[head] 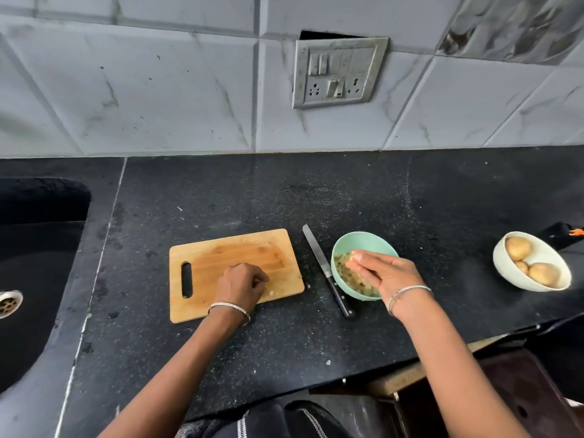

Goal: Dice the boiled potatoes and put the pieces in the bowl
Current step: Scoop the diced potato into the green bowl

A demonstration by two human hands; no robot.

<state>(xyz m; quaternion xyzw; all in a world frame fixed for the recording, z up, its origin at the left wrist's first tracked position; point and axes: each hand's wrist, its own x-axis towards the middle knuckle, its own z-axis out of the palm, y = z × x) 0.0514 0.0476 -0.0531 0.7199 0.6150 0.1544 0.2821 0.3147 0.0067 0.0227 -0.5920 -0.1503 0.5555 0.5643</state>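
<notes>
Your mint bowl (357, 240) stands upright just right of the board (234, 248), part full of pale diced pieces (357, 282). Your knife (319, 263) lies flat between them, blade pointing away. Three whole potatoes (544, 274) sit in the white bowl (501, 270), well off right.

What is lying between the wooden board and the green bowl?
A knife lies there on the black counter, between the wooden board and the green bowl, its blade pointing toward the wall. The head view shows it.
</notes>
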